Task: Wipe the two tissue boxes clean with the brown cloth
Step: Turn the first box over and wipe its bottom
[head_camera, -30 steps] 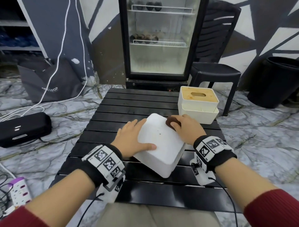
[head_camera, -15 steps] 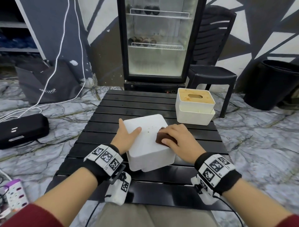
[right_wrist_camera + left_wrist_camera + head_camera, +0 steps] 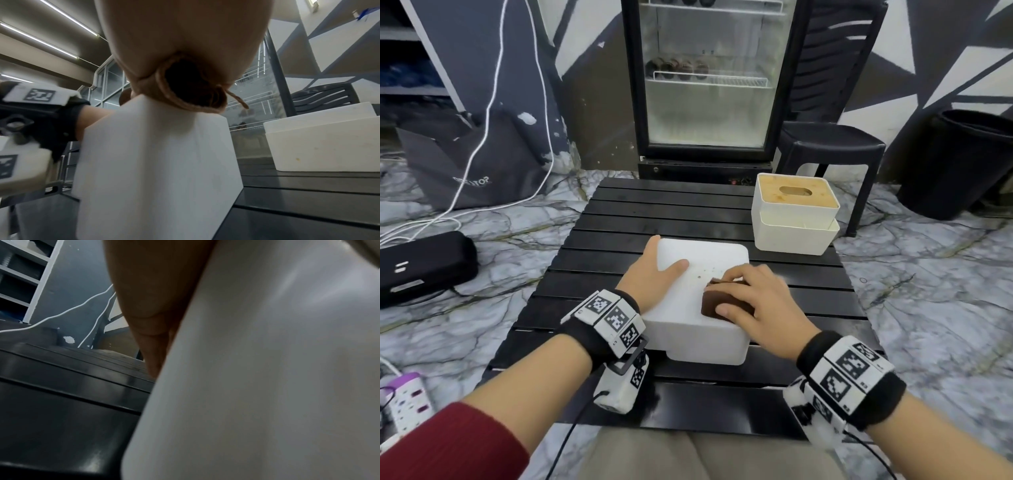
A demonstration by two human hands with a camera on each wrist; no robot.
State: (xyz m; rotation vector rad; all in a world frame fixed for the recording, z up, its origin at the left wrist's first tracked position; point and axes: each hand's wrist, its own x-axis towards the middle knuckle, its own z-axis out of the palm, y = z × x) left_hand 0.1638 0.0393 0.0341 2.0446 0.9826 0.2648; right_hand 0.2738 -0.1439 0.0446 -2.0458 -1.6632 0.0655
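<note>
Wiping step, first tissue box [image 3: 698, 294] on bench [image 3: 619, 219]: my left hand [image 3: 654, 279] lay flat steadying it, right hand [image 3: 756, 305] gripped brown cloth [image 3: 714, 303] atop; second tissue box [image 3: 794, 212] presumably next.

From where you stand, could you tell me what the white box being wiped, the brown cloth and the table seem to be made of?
White box: probably matte plastic, smooth with rounded corners.
Brown cloth: soft woven fabric; the right wrist view shows a stitched hem and a loose thread.
Table: black slats with a glossy sheen, perhaps painted metal or plastic.

Red sleeves [image 3: 448, 442], black wristbands [image 3: 859, 387] (white marker blocks).
</note>
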